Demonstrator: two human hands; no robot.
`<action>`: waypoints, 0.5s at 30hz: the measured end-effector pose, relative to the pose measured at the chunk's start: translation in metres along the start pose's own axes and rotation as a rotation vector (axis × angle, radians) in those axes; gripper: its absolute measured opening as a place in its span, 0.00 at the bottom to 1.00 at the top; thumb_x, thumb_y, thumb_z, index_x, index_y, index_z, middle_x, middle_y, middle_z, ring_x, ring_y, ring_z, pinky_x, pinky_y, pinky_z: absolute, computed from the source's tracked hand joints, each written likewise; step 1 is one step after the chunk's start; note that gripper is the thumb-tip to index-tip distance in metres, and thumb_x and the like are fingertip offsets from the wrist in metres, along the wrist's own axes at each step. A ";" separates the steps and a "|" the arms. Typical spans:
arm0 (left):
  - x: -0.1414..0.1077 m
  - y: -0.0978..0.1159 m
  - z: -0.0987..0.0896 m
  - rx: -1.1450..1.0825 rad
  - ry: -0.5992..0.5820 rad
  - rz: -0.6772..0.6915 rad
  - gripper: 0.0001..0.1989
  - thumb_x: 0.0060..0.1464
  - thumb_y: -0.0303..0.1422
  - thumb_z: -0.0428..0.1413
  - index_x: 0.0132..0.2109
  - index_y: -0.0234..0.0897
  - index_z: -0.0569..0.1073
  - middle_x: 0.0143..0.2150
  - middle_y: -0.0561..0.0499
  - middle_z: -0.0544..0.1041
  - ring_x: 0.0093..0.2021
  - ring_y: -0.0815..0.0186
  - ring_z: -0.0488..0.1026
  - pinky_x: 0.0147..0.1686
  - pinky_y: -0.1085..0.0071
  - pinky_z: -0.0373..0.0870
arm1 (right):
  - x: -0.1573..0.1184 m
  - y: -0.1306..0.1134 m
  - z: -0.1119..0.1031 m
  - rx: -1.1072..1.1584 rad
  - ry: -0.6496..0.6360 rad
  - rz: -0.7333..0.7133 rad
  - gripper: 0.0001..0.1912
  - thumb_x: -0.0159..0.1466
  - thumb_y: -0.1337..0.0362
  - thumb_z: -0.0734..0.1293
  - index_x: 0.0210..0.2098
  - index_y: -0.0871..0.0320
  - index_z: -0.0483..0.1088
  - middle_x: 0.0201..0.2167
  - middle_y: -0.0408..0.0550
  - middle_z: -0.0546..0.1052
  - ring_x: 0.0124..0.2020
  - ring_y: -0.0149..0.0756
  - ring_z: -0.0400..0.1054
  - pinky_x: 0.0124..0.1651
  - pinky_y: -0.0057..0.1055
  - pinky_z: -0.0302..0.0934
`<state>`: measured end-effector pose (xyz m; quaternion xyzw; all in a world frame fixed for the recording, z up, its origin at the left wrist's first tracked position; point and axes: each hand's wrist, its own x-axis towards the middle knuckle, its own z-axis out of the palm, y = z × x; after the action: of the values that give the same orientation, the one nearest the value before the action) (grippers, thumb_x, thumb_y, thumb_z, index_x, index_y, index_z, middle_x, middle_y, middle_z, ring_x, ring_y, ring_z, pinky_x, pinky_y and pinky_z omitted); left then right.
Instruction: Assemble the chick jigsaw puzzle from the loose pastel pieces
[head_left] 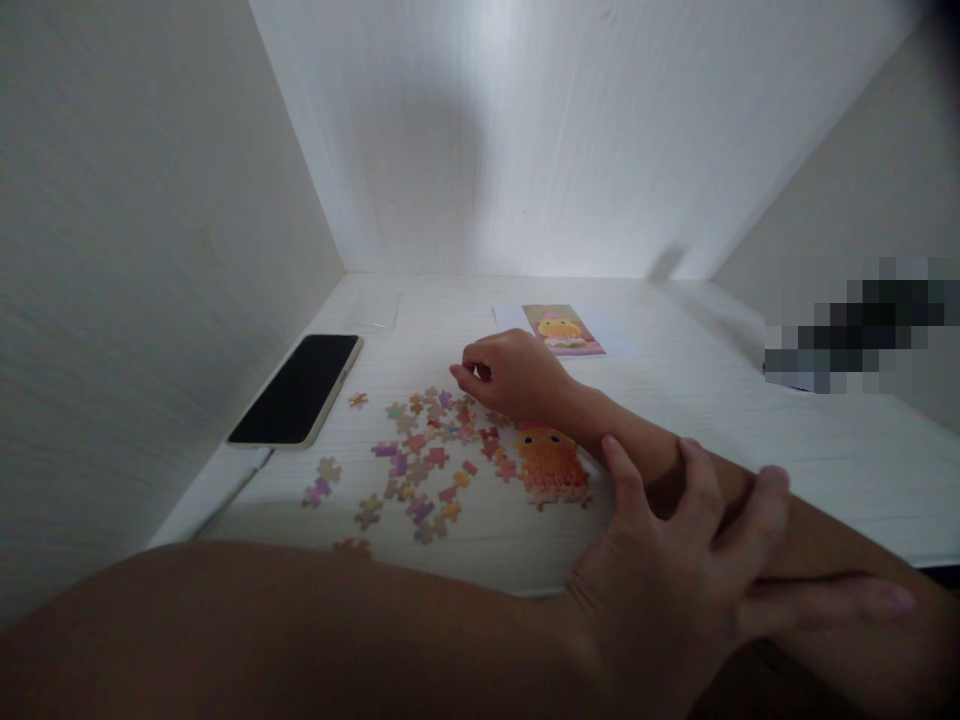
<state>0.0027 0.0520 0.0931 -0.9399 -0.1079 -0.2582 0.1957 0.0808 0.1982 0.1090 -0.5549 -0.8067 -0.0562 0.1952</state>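
Observation:
My left hand (660,560) reaches across from the left and rests on my right forearm, its fingers spread and bent a little. My right hand (514,372) is curled in a loose fist over the far side of the loose jigsaw pieces (436,457); nothing shows in its fingers. Just below my right wrist lies a joined section of jigsaw puzzle (551,470), an orange-yellow figure with two dark eyes. My right wrist and forearm hide part of its upper right side. Pink, purple, tan and orange pieces are scattered to its left.
A picture card (564,332) with a yellow figure lies beyond my right hand. At the left is a dark-screened phone (296,390) with a cable (232,495) near it. A clear plastic sheet (379,310) lies farther back. White panels enclose the table; a pixelated object (855,325) stands right.

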 end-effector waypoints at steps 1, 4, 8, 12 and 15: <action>0.000 0.000 0.000 0.005 0.014 -0.002 0.29 0.68 0.42 0.48 0.70 0.74 0.50 0.73 0.47 0.57 0.68 0.43 0.61 0.50 0.39 0.75 | 0.000 0.000 0.000 -0.001 -0.002 0.001 0.19 0.69 0.56 0.61 0.28 0.59 0.76 0.25 0.47 0.75 0.26 0.31 0.55 0.32 0.34 0.43; 0.000 -0.001 0.000 0.020 0.031 -0.005 0.27 0.69 0.42 0.47 0.69 0.76 0.52 0.72 0.48 0.58 0.67 0.45 0.62 0.50 0.40 0.74 | 0.000 0.000 0.000 0.000 -0.008 0.000 0.19 0.69 0.56 0.61 0.28 0.59 0.76 0.25 0.47 0.75 0.26 0.30 0.55 0.32 0.34 0.44; -0.001 -0.001 0.000 0.005 0.015 0.007 0.29 0.69 0.39 0.47 0.70 0.74 0.50 0.73 0.46 0.57 0.68 0.44 0.62 0.50 0.39 0.72 | 0.000 0.000 0.000 0.006 -0.014 0.006 0.19 0.68 0.57 0.61 0.28 0.59 0.76 0.25 0.47 0.75 0.25 0.30 0.55 0.32 0.33 0.44; -0.001 -0.001 0.000 -0.007 -0.016 0.018 0.30 0.68 0.41 0.48 0.71 0.73 0.48 0.73 0.45 0.55 0.68 0.43 0.60 0.51 0.38 0.72 | 0.000 0.000 0.000 0.013 -0.017 0.002 0.19 0.68 0.57 0.61 0.28 0.59 0.76 0.25 0.47 0.75 0.25 0.30 0.54 0.32 0.33 0.44; 0.000 -0.001 -0.001 -0.024 -0.027 0.023 0.31 0.66 0.43 0.51 0.71 0.71 0.49 0.73 0.44 0.55 0.68 0.42 0.60 0.49 0.38 0.75 | 0.000 -0.001 0.000 0.014 -0.013 0.004 0.19 0.68 0.57 0.62 0.28 0.59 0.76 0.24 0.47 0.75 0.26 0.30 0.54 0.32 0.34 0.43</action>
<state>0.0020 0.0524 0.0939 -0.9468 -0.0965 -0.2444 0.1859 0.0803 0.1979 0.1091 -0.5554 -0.8073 -0.0466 0.1941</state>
